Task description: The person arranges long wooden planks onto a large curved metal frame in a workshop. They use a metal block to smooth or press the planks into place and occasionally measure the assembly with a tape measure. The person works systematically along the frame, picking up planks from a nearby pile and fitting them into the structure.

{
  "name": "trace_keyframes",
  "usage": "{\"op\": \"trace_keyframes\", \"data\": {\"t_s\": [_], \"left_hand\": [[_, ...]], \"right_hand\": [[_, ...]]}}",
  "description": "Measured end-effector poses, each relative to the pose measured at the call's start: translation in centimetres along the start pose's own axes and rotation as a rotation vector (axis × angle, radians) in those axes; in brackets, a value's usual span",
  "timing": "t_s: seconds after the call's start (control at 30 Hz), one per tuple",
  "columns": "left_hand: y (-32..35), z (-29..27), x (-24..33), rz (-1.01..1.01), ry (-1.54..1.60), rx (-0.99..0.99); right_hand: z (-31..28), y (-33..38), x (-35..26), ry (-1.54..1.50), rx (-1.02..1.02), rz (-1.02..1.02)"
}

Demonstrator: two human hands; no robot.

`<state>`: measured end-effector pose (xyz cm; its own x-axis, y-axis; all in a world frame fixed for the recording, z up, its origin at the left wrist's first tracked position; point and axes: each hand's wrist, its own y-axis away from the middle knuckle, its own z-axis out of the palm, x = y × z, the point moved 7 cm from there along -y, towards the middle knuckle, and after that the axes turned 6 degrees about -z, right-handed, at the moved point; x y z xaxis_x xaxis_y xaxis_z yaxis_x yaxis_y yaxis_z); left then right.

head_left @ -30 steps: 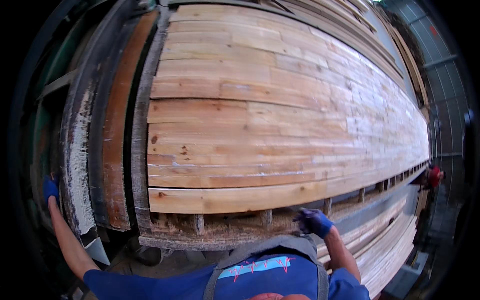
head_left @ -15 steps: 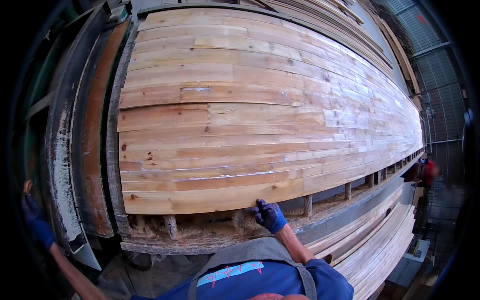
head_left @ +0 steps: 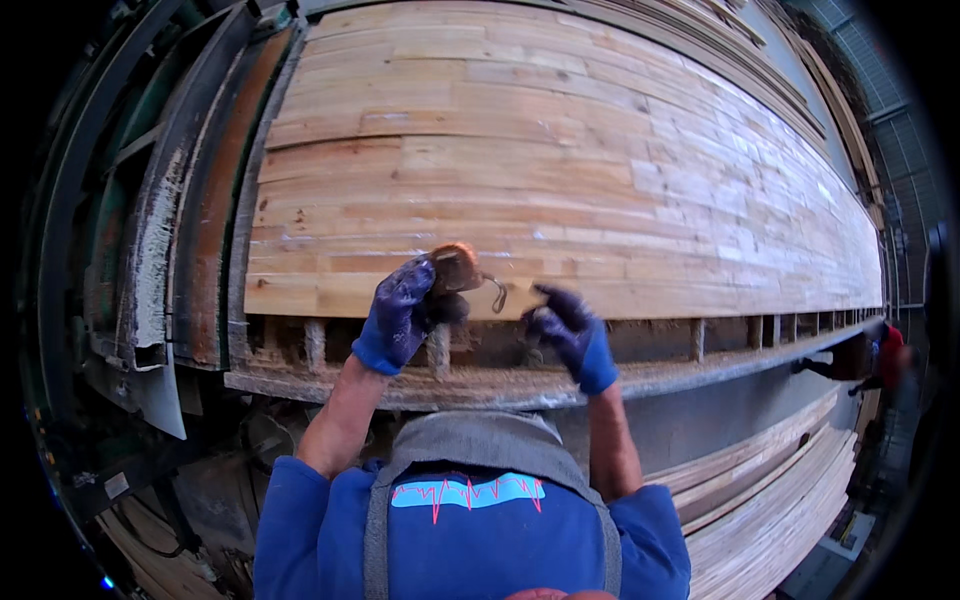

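My left hand, in a dark purple-blue glove, is closed around a worn, brown and orange tape measure. A short curved strip hangs from the tape measure's right side. It is held above the near edge of a wide panel of pale, jointed wood strips. To its right, my right hand, gloved the same way, has its fingers apart and nothing visible in them. Its fingers point left toward the curved strip, not touching it; motion blurs them a little.
The panel lies on a frame with a dusty near rail and short uprights. Metal beams stand at the left. Stacked boards lie at the lower right, more strips beyond the panel. Another person is at the far right.
My left hand has come from the far left to the panel's near edge, bringing the tape measure. My right hand has left the panel edge and shifted slightly right. The view has moved too.
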<state>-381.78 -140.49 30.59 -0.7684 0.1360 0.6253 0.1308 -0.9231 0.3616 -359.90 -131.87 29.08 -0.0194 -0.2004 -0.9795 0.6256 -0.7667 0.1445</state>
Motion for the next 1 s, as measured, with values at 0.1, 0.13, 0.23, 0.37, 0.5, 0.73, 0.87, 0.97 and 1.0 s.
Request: {"op": "trace_keyframes", "data": {"t_s": [0.1,0.13,0.23,0.37,0.5,0.73,0.87,0.97,1.0], "left_hand": [[0.0,0.3,-3.7,-0.056,-0.244,-0.042],[0.2,1.6,-3.8,-0.059,-0.387,-0.039],[0.5,4.8,-5.1,-0.079,-0.623,-0.088],[1.2,6.2,-7.5,-0.185,-0.553,-0.092],[1.6,2.7,-10.3,-0.095,-0.501,0.042],[3.4,5.4,-12.4,-0.270,-0.638,-0.101],[4.1,5.1,-15.4,-0.383,-0.663,-0.272],[4.3,4.4,-18.0,-0.461,-0.640,-0.266],[4.9,4.7,-18.6,-0.531,-0.516,-0.235]], "right_hand": [[-1.1,-0.1,-7.7,0.333,-0.078,-0.253],[-0.9,0.1,-9.9,0.406,-0.116,-0.270],[0.0,0.3,-9.2,0.405,-0.371,-0.088],[-0.5,1.3,-5.2,0.483,-0.387,-0.237],[-1.7,3.6,-4.6,0.478,-0.264,-0.189],[-1.4,6.6,-2.1,0.458,-0.198,-0.170],[-0.5,8.7,-1.1,0.521,-0.345,-0.068],[-1.1,10.7,0.1,0.573,-0.279,-0.130],[-1.2,11.1,0.1,0.629,-0.270,-0.134]]}}
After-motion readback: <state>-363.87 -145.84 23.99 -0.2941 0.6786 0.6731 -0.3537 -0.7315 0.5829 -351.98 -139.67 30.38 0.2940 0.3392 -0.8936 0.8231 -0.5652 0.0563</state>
